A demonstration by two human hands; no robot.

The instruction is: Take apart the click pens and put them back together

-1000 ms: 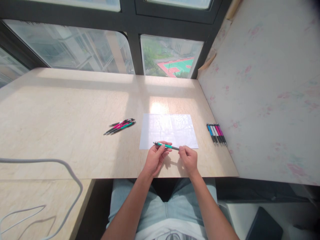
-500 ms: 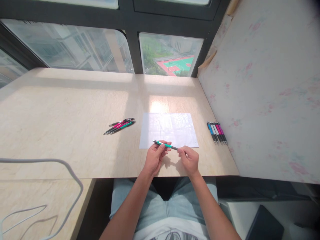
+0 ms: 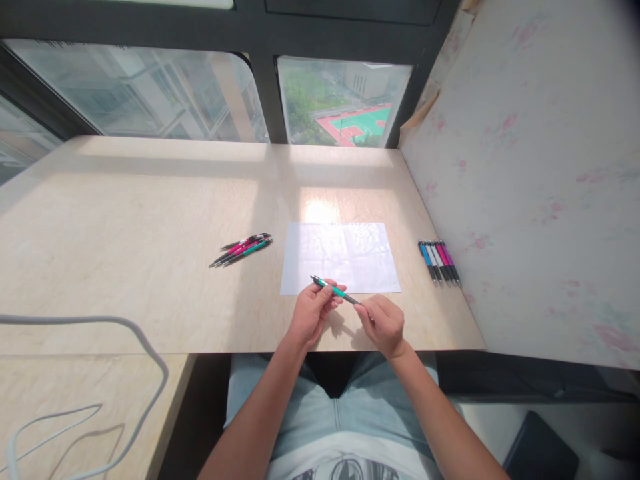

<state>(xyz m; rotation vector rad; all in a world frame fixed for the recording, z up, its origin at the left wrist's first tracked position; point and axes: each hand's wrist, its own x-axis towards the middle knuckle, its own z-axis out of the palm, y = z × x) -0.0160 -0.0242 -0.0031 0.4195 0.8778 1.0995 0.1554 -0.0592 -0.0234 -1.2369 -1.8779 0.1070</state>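
Both hands hold one green and black pen (image 3: 332, 289) just above the near edge of a white sheet of paper (image 3: 340, 257). My left hand (image 3: 313, 313) pinches the pen's green barrel with thumb and fingers. My right hand (image 3: 384, 323) is closed around the pen's dark right end. The pen lies slanted, its left end a little higher.
A small bunch of pink and green pens (image 3: 241, 249) lies left of the paper. A row of several pens (image 3: 440, 261) lies at the right, near the patterned wall (image 3: 525, 187). The wooden table (image 3: 125, 227) ends at my lap. A white cable (image 3: 115, 333) curls at the left.
The pen has tilted a little, its right end dropping as my right hand slid slightly down and right. My left hand has barely moved.
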